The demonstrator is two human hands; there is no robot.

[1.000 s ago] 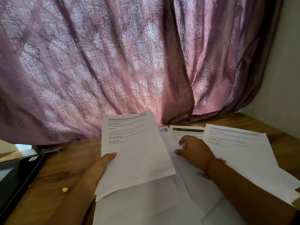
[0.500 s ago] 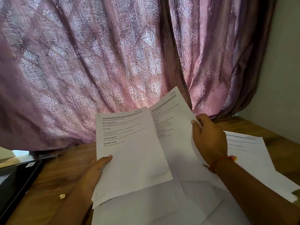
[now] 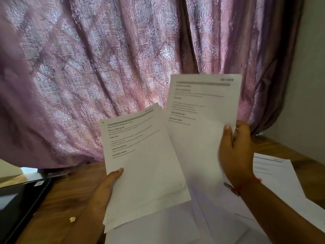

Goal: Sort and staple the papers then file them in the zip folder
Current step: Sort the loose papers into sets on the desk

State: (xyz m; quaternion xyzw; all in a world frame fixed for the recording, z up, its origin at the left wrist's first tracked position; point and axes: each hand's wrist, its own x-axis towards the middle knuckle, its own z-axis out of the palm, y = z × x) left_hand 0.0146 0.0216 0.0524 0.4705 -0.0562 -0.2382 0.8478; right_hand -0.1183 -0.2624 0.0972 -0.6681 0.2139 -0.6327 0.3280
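Observation:
My left hand grips a thin stack of printed sheets by its left edge, thumb on top, raised above the wooden table. My right hand holds a single printed sheet upright by its right edge, just right of the stack and overlapping it slightly. More white papers lie flat on the table below both hands, and another printed sheet lies to the right. A dark folder, partly out of view, lies at the left edge.
A pink patterned curtain hangs close behind the table. A metal clip-like object lies near the dark folder's far corner. A small scrap of paper sits on the wood. A plain wall stands at the right.
My right hand picked a sheet off the table pile and lifted it upright to the right of the stack. My left hand raised its stack slightly.

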